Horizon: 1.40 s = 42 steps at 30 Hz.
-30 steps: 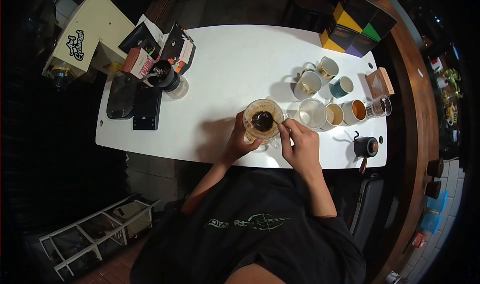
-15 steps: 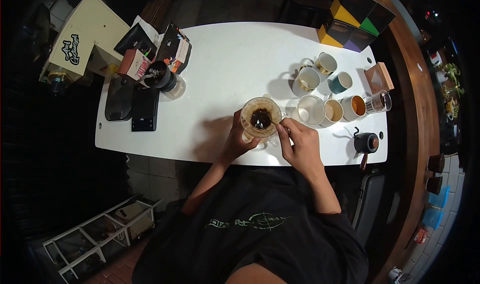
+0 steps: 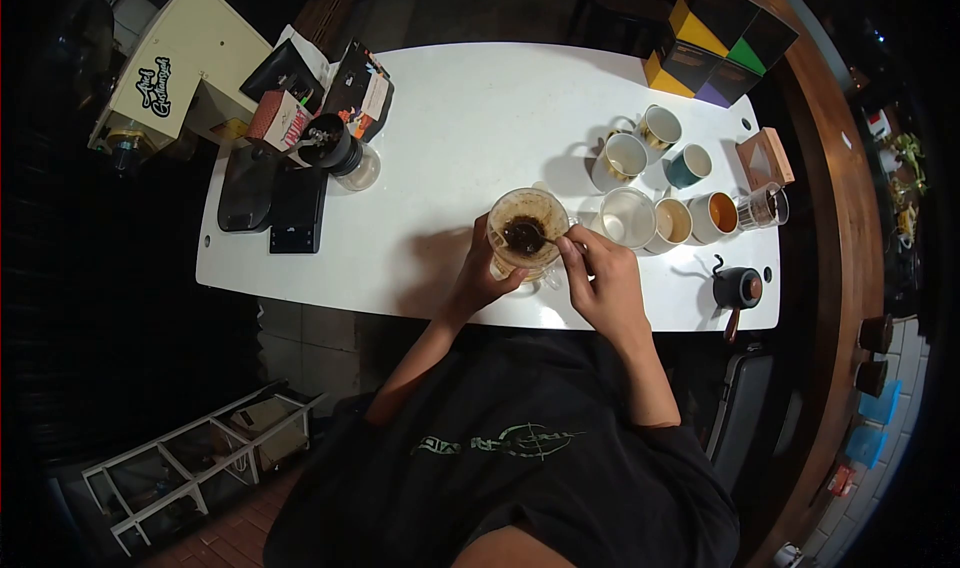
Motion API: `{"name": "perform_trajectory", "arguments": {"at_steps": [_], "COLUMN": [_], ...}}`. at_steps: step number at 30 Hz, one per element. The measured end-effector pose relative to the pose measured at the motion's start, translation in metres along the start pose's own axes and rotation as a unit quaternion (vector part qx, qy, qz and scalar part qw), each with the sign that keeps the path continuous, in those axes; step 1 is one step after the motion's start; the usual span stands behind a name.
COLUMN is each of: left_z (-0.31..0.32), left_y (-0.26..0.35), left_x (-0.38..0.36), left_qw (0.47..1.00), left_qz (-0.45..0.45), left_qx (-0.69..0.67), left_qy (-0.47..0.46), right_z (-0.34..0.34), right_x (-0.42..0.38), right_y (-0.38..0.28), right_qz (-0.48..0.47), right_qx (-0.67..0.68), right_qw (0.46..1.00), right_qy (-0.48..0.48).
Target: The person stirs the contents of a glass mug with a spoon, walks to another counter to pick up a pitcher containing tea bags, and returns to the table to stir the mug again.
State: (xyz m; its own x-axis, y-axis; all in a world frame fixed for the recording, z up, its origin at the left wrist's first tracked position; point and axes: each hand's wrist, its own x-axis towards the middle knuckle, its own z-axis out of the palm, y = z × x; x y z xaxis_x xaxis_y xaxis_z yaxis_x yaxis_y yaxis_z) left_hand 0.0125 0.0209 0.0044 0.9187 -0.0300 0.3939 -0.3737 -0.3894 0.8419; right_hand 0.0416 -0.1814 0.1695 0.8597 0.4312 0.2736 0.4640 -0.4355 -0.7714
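Coffee dripper: the dripper [image 3: 530, 197] sits at the near edge of the desk [image 3: 450, 118], in front of my chest, on a glass server [image 3: 553, 281] whose handle shows below it.
In the dripper: dark, wet-looking coffee grounds [image 3: 523, 234] lie at the bottom, with brown smears up the pale wall.
My left hand: the fingers of my left hand [image 3: 480, 276] curl round the dripper's side, gripping it; whether they also hold the server, I cannot tell.
My right hand: the fingers of my right hand [image 3: 607, 276] pinch a thin spoon [image 3: 554, 241], its tip down in the grounds.
Clear cup: just beyond my right hand, this cup [image 3: 627, 217] touches or nearly touches a cream-lined cup [image 3: 674, 224].
Orange-toned cup: inside this cup [image 3: 716, 214] I see orange, glaze or liquid I cannot tell.
Glass: something dark shows in or through the glass [image 3: 762, 208] at the right.
Teal cup: pale inside, the cup [image 3: 689, 167] stands near two pale-lined mugs [image 3: 620, 161].
Kettle: the black gooseneck kettle [image 3: 737, 288] has its lid on.
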Motion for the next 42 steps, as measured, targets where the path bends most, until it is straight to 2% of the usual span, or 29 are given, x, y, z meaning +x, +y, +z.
{"name": "perform_trajectory", "arguments": {"at_steps": [2, 5, 8, 11, 18, 21, 23, 27, 32, 35, 37, 41, 42], "left_z": [0.000, 0.001, 0.002, 0.002, 0.001, 0.001, 0.000, 0.002, 0.002, 0.002, 0.000, -0.005, -0.009], "left_y": [-0.001, 0.000, -0.002, -0.001, -0.002, -0.003, -0.003, -0.002, -0.003, -0.001, 0.005, 0.008, 0.015], "left_x": [0.000, -0.002, -0.001, -0.002, -0.002, -0.002, -0.002, -0.002, -0.003, -0.001, 0.000, 0.003, 0.005], "left_qw": [1.000, 1.000, 0.999, 0.999, 0.999, 0.999, 0.999, 0.999, 1.000, 1.000, 1.000, 0.999, 0.999], "left_qz": [0.011, 0.017, 0.025, 0.030, 0.018, 0.016, 0.017, 0.017, 0.004, 0.013, -0.015, 0.009, -0.026], "left_qx": [0.008, 0.009, 0.034, 0.036, 0.032, 0.034, 0.038, 0.028, 0.009, 0.008, -0.014, 0.038, 0.019], "left_qy": [0.006, 0.005, 0.010, 0.008, 0.000, -0.001, 0.002, 0.005, 0.005, 0.011, 0.001, -0.016, -0.028], "right_z": [0.001, -0.002, -0.006, -0.002, -0.003, -0.001, -0.006, -0.006, -0.009, -0.006, -0.007, -0.007, -0.005], "right_x": [0.000, 0.002, 0.002, 0.002, 0.005, 0.006, 0.007, 0.007, 0.008, 0.009, 0.008, 0.010, 0.012], "right_y": [0.001, 0.001, 0.000, 0.003, 0.004, 0.006, 0.001, 0.001, -0.001, 0.001, 0.001, -0.002, -0.003], "right_qz": [-0.016, -0.013, 0.021, -0.005, 0.022, -0.020, 0.028, 0.028, 0.059, 0.042, 0.038, 0.059, 0.059], "right_qx": [-0.037, -0.057, -0.003, -0.030, -0.008, -0.013, -0.018, -0.020, 0.001, -0.027, -0.021, -0.003, -0.014], "right_qw": [0.999, 0.998, 0.999, 1.000, 0.999, 0.999, 0.999, 0.999, 0.998, 0.999, 0.999, 0.998, 0.998], "right_qy": [0.029, 0.002, -0.027, 0.006, -0.024, 0.034, -0.029, -0.004, -0.034, -0.004, -0.015, -0.017, -0.009]}}
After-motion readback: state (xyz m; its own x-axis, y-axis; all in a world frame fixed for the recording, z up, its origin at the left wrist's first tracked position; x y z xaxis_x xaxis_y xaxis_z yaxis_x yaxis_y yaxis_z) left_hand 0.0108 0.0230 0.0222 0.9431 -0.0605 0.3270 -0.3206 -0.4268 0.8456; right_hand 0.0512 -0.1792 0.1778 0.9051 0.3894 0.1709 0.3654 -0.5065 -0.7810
